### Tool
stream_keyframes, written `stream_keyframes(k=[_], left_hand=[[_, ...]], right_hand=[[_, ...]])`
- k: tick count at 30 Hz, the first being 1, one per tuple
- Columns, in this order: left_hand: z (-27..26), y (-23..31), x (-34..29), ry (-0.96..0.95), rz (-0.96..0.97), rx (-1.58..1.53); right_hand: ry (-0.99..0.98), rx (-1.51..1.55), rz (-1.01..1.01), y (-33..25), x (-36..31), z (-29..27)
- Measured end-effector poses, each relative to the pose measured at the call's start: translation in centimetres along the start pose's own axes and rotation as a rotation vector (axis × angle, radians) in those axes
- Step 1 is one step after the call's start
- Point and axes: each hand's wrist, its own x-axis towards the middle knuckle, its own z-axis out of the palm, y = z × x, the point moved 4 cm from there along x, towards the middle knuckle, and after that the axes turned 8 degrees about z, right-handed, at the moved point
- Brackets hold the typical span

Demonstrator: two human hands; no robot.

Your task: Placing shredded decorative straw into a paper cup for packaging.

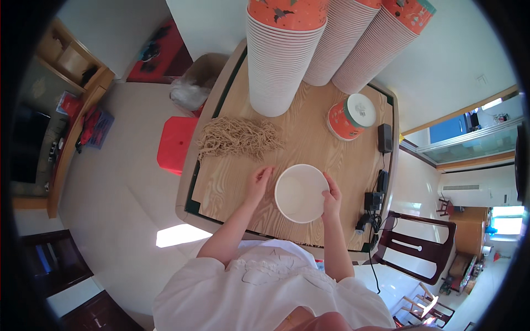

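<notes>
Empty white round paper bowl (301,193) on the wooden desk (232,182), right in front, nothing in it yet.

Right hand (331,197) pinching the bowl's rim, steadying it; left hand (258,182) loosely curled, holding nothing, just beside the bowl and near the pile of tan dried noodles (238,138). Looks like the filling step, so probably calls for grabbing a tidy bunch. Tall stacks of orange-and-white paper bowls (279,60) at the back, one lidded orange tub (350,117) off to the side.
</notes>
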Motion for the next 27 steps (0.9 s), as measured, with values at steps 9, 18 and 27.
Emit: stream_keyframes(k=[9, 18, 27], left_hand=[[-5.7, -3.3, 6.0, 0.342, 0.087, 0.186], [-4.7, -2.3, 9.1, 0.294, 0.177, 0.868], [-4.4, 9.7, 9.3, 0.344, 0.305, 0.200]], right_hand=[[0.284, -0.069, -0.223, 1.3, -0.7, 0.5], [0.476, -0.213, -0.250, -0.6, -1.6, -0.2], [0.391, -0.182, -0.350, -4.0, -1.7, -0.2]])
